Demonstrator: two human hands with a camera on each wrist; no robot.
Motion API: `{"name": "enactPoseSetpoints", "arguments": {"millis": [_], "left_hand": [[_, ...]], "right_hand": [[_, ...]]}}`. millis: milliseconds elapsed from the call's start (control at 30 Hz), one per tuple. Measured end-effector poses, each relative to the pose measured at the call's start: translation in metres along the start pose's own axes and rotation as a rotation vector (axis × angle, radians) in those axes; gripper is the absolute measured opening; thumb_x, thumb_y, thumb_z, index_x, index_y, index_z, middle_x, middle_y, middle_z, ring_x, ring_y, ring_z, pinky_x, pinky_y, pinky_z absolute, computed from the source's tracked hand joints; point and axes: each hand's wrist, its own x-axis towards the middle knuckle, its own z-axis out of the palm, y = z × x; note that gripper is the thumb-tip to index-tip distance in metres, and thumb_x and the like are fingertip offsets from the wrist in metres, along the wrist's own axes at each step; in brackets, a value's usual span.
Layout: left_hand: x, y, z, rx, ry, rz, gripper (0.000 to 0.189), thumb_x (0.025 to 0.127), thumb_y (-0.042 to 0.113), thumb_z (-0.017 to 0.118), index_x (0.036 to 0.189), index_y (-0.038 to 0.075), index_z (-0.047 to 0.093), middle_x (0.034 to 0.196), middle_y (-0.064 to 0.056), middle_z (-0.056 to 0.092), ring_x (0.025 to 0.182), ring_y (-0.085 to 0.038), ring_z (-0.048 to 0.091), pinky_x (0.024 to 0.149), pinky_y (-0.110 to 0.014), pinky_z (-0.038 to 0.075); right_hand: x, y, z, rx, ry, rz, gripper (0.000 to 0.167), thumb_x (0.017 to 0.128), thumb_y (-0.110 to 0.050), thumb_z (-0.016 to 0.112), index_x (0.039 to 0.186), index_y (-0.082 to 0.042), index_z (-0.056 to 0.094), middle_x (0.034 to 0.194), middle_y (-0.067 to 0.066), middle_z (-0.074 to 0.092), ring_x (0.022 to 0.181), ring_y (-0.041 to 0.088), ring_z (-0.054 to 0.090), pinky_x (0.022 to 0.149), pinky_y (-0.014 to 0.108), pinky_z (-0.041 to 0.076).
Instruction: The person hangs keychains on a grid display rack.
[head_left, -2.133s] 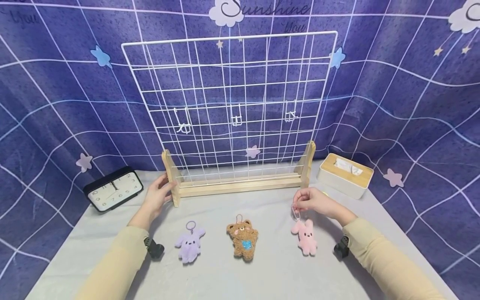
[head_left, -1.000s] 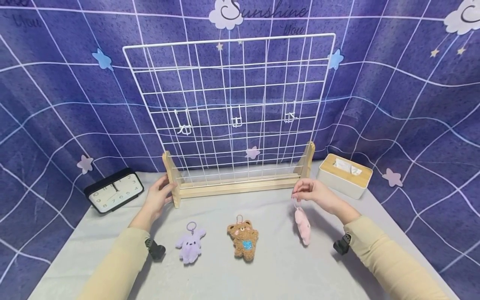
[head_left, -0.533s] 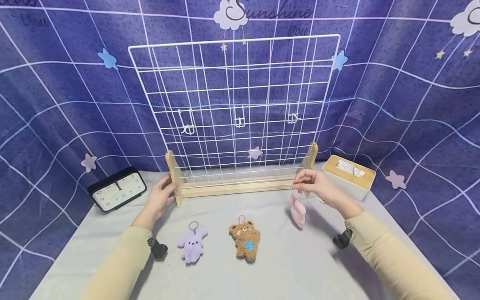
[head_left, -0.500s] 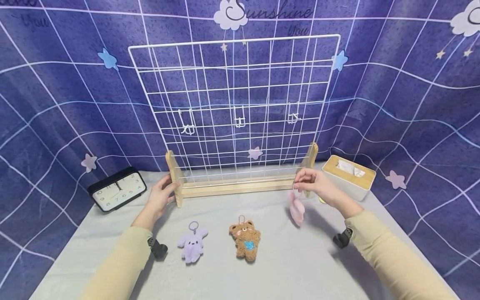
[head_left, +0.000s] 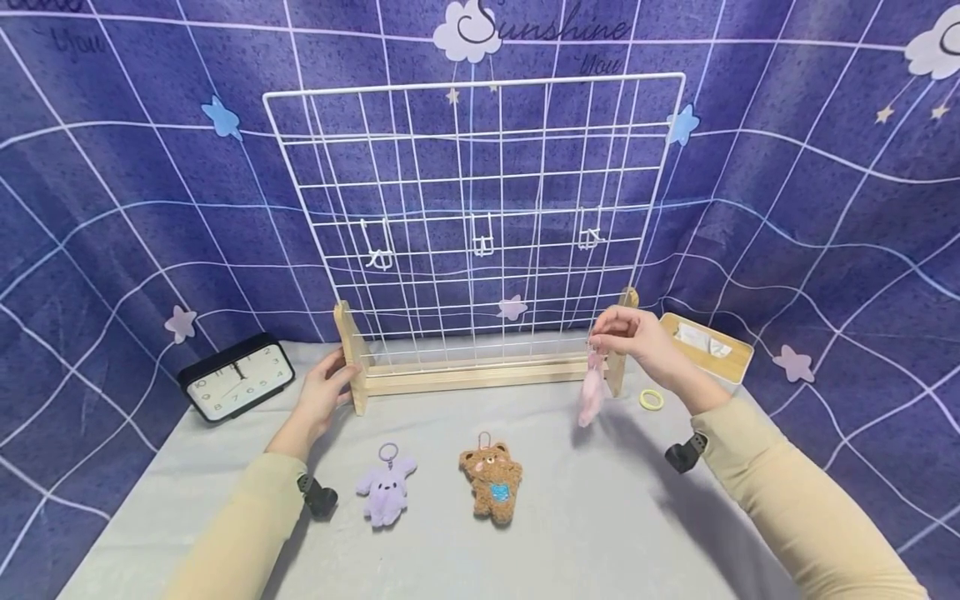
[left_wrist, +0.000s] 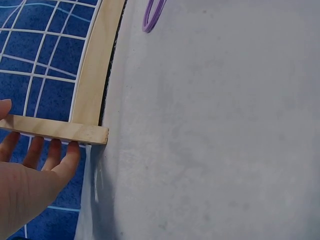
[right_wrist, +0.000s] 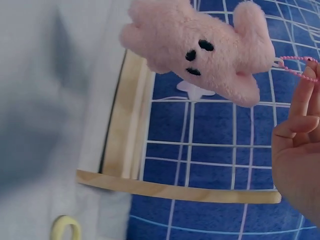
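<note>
My right hand point(head_left: 636, 340) pinches the pink bead chain point(right_wrist: 296, 69) of a plush bunny keychain point(right_wrist: 200, 50). The pink bunny hangs below the fingers, off the table, before the right end of the wooden stand. My left hand point(head_left: 321, 392) grips the stand's left upright point(left_wrist: 55, 128), thumb on one side and fingertips on the other. From the stand point(head_left: 480, 377) rises a white wire grid point(head_left: 501, 177) bearing three white hooks, one of them the right hook point(head_left: 591, 238), above my right hand. A purple plush keychain point(head_left: 387, 493) and a brown bear keychain point(head_left: 493, 485) lie in front.
A black alarm clock point(head_left: 238, 379) stands at the left. Behind my right wrist is a tissue box point(head_left: 723, 358) with a wooden lid. A yellow ring point(head_left: 652, 400) lies near the stand's right foot. A blue patterned curtain point(head_left: 825, 208) hangs behind everything.
My right hand has lifted the pink bunny off the table by its chain and moved up toward the grid's right side. The yellow ring has come into fuller view. My left hand stays put.
</note>
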Motion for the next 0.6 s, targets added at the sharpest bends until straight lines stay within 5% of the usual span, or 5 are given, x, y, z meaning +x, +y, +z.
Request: {"name": "enactPoseSetpoints", "arguments": {"millis": [433,600], "left_hand": [[-0.008,0.018,0.003,-0.022,-0.022,-0.036,0.068,0.105,0.008,0.052,0.162,0.002,0.016,0.165,-0.024,0.018,0.146,-0.042,0.028,0.116,-0.057,0.035],[-0.002,0.004,0.000,-0.006,-0.008,-0.020,0.067,0.106,0.013,0.053,0.163,0.006,0.018,0.165,-0.022,0.019,0.146,-0.040,0.030,0.115,-0.054,0.037]], "right_hand": [[0.018,-0.031,0.001,0.067,0.156,-0.098,0.010,0.090,0.009,0.072,0.095,0.003,0.066,0.086,0.003,0.075,0.071,0.012,0.066,0.065,0.021,0.056],[0.025,-0.050,0.001,0.084,0.178,-0.144,0.009,0.090,0.008,0.073,0.094,0.003,0.067,0.086,0.007,0.075,0.071,0.013,0.067,0.066,0.022,0.057]]}}
